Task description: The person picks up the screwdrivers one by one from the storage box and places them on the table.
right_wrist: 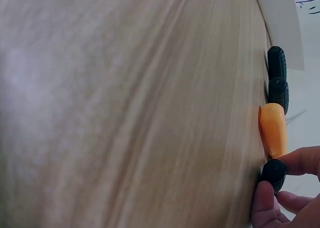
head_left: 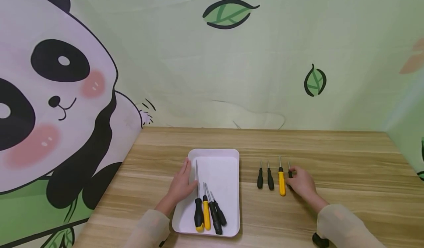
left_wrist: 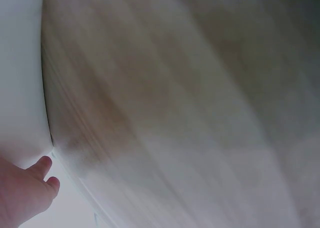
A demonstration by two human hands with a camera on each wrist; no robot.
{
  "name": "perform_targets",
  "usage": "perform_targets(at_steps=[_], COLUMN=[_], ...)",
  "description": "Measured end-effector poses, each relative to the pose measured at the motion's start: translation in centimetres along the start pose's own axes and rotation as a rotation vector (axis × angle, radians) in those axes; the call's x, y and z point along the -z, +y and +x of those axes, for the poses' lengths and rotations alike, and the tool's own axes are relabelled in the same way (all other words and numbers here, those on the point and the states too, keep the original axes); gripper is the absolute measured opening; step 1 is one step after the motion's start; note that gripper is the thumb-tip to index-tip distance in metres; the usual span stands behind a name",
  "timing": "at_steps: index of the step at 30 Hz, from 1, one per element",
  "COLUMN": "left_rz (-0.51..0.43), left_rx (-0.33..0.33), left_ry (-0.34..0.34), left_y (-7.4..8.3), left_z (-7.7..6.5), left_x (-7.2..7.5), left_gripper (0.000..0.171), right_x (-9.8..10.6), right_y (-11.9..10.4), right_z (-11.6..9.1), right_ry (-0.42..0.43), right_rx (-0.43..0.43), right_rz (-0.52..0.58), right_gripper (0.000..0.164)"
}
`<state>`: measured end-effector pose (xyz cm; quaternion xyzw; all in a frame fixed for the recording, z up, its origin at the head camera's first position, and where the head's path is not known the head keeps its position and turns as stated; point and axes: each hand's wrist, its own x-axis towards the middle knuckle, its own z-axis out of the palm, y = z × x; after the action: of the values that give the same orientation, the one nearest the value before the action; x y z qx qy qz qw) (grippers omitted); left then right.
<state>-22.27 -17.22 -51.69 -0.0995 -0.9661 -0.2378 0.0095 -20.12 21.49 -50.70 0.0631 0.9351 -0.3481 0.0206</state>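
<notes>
My left hand (head_left: 181, 181) rests at the left rim of a white tray (head_left: 220, 178), fingers straight along the edge and thumb reaching over the inside. In the left wrist view, its fingertips (left_wrist: 45, 163) show beside the tray wall (left_wrist: 20, 73). Right of the tray, my right hand (head_left: 303, 181) pinches a small black-handled screwdriver (right_wrist: 273, 171) between thumb and fingers, at the right end of a row. Beside it lies a yellow-handled screwdriver (head_left: 282, 183), then two small black-handled screwdrivers, one in the middle (head_left: 270, 181) and one at the left end (head_left: 260, 180).
Inside the tray lie a long black-and-yellow screwdriver (head_left: 198, 215), a yellow-handled one (head_left: 206, 215) and two black-handled ones (head_left: 215, 218). A wooden table (head_left: 357, 167) carries everything, with a panda-printed backdrop (head_left: 281, 49) behind. A dark object (head_left: 320, 240) shows under the right sleeve.
</notes>
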Motion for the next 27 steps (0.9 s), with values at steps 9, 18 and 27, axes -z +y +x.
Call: perform_targets(at_steps=[9, 18, 27], left_rz=[-0.005, -0.008, -0.019], left_rx=[0.013, 0.014, 0.010], left_ry=[-0.010, -0.013, -0.005], left_y=[-0.08, -0.04, -0.03], left_z=[0.06, 0.05, -0.01], left_x=[-0.10, -0.06, -0.09], left_gripper=[0.075, 0.076, 0.075], right_x=[0.14, 0.33, 0.77], right_y=[-0.04, 0.14, -0.44], right_z=[0.06, 0.10, -0.13], right_ry=[-0.020, -0.042, 0.033], right_rx=[-0.012, -0.049, -0.053], right_rz=[0.007, 0.054, 0.053], right_gripper=[0.042, 0.045, 0.049])
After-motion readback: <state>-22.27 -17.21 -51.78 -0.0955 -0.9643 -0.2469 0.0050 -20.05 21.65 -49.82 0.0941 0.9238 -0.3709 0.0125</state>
